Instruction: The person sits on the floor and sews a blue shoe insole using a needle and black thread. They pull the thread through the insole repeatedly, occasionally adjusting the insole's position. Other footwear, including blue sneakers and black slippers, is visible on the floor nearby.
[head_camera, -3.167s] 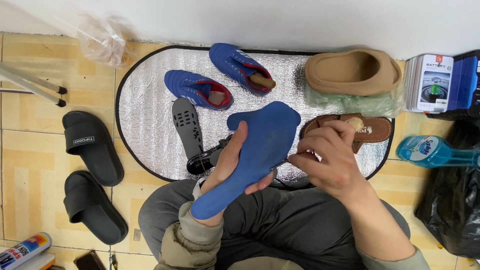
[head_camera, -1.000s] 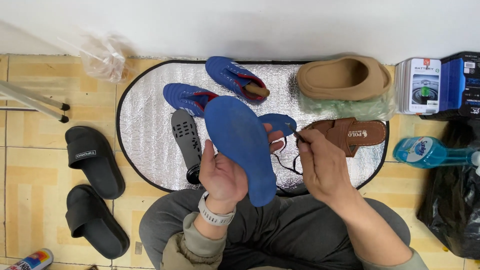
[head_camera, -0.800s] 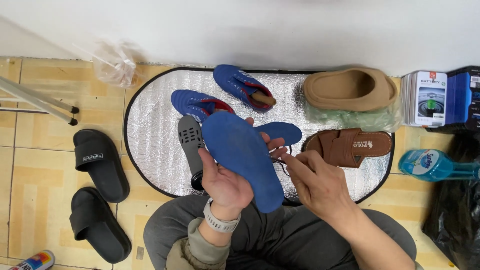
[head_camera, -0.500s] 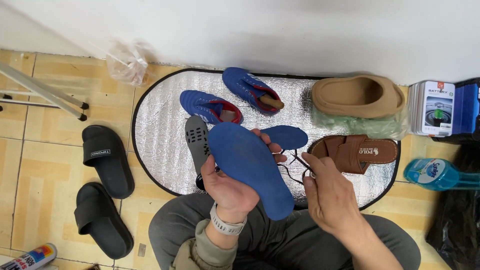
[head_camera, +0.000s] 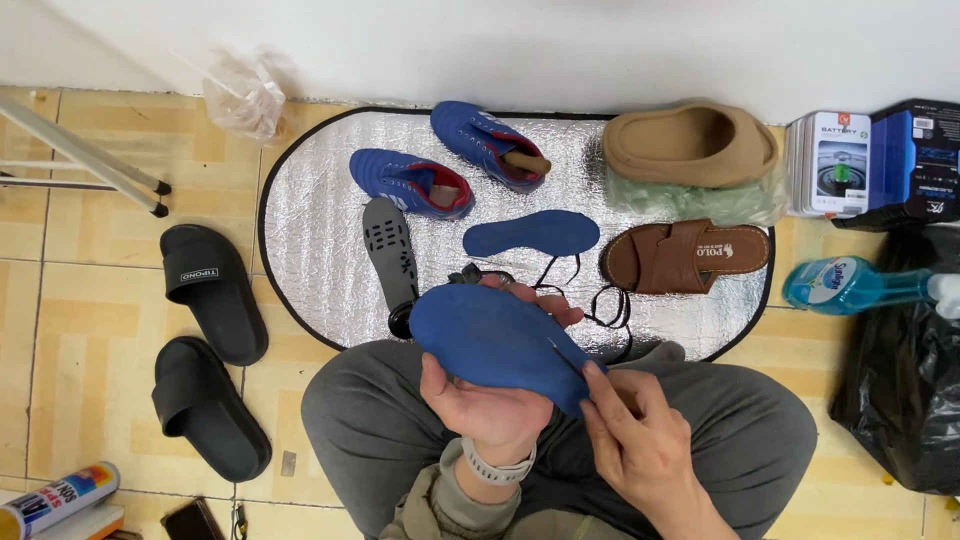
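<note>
The left hand is gripping a blue insole from below, fingers curled around its edges, holding it over the lap. The right hand is pinching the insole's near tip between thumb and forefinger. A 2nd blue insole is lying on the silver mat beyond.

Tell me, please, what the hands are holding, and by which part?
The left hand grips the blue insole from beneath, around its middle; the right hand pinches its near end.
</note>
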